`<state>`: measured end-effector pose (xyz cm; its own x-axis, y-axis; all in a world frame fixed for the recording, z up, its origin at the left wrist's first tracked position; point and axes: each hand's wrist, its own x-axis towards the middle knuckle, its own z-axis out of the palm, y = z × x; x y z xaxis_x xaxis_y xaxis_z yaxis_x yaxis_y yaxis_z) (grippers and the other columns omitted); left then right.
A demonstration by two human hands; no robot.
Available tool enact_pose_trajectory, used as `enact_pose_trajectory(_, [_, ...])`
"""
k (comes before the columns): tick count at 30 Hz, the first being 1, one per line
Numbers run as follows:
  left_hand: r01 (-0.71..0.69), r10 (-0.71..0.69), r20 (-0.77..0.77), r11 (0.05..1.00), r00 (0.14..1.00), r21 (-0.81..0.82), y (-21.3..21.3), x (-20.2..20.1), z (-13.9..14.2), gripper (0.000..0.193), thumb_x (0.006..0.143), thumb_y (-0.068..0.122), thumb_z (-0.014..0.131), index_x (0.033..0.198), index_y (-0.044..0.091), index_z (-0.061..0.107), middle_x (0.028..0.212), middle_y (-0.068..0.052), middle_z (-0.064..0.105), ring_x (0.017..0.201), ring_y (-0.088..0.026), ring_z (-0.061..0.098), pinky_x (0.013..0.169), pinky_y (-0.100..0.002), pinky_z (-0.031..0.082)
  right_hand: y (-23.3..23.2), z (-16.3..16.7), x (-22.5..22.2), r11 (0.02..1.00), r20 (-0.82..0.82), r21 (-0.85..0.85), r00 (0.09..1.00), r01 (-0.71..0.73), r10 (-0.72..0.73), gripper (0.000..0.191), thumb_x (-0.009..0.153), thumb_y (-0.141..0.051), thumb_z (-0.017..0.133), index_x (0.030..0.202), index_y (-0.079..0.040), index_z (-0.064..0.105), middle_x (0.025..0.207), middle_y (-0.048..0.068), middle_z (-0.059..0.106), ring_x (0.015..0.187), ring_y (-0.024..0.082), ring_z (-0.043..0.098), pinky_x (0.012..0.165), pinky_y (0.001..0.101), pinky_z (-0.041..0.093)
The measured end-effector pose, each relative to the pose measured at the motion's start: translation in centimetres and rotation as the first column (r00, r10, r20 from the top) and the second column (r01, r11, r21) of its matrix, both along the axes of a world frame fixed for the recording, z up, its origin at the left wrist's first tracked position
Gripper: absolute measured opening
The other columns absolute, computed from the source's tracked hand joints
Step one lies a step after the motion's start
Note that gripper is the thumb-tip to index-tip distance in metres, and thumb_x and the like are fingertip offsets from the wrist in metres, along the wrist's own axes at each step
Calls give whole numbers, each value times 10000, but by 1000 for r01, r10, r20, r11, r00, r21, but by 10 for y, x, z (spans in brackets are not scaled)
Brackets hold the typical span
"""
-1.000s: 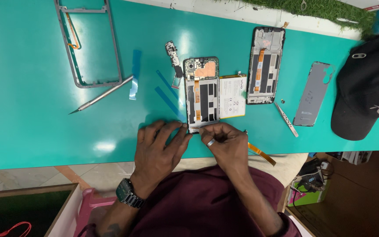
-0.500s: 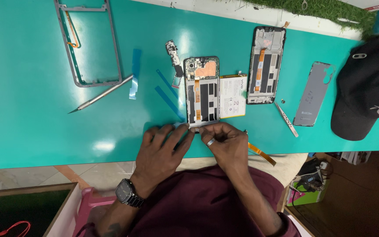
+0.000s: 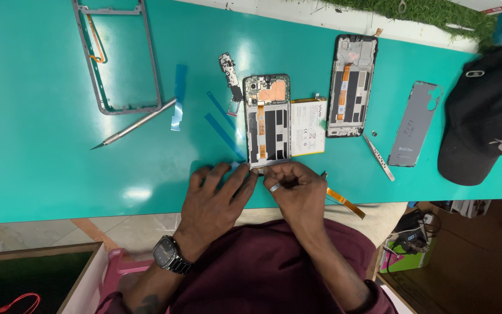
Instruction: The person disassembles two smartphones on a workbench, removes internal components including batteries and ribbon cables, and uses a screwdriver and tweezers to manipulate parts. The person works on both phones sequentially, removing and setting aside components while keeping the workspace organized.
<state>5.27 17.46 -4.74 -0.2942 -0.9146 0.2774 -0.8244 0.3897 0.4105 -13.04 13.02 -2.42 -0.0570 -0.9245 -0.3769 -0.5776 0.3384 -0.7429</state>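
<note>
An opened phone [image 3: 268, 119] lies face down on the teal table [image 3: 47, 174], its boards and orange flex showing. A white battery [image 3: 308, 127] rests against its right side. My left hand [image 3: 216, 195], with a watch [image 3: 167, 254] on the wrist, lies spread on the table with its fingertips at the phone's bottom edge. My right hand [image 3: 297, 192], wearing a ring, pinches at that same edge. A thin orange-handled tool [image 3: 344, 203] sticks out from behind it to the right. The fingers hide the tool's tip.
A second opened phone [image 3: 352, 87], tweezers [image 3: 379, 157], a grey back cover [image 3: 415, 123] and a black cap [image 3: 486, 116] lie to the right. To the left are blue strips [image 3: 223, 131], a small board [image 3: 228, 67], a metal pick [image 3: 135, 123] and a phone frame [image 3: 152, 64].
My two hands have drawn closer together at the phone's bottom edge. The pale tip seen between my right fingers earlier is now covered. Everything else on the table has stayed put.
</note>
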Motion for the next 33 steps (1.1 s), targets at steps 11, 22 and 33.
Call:
enact_pose_trajectory(11, [-2,2,-10,1000,1000,-3,-1,0,1,328,913,191,645,1228,126,709,1317,-25,626,1177,-249,551,909,-439,442,-1,0,-2,1000,0,3,1000,-11,11,123,833,-71,801,927,2,766,793,33,781,672,68,702,636,217,579])
enact_pose_trajectory(22, [-7,7,-4,1000,1000,-6,-1,-1,3,333,921,194,647,1241,120,706,1318,-35,620,1177,-259,550,915,-447,444,1,-1,4,995,-47,-100,999,-13,9,122,797,-40,814,890,5,750,790,35,780,669,70,714,639,221,591])
enact_pose_trajectory(33, [-21,21,-43,1000,999,6,-1,-6,4,343,905,165,655,1239,111,707,1347,-35,595,1191,-268,557,939,-447,448,-3,3,0,999,-18,-11,999,-41,41,131,817,-42,799,931,13,763,824,37,792,696,70,721,667,219,597])
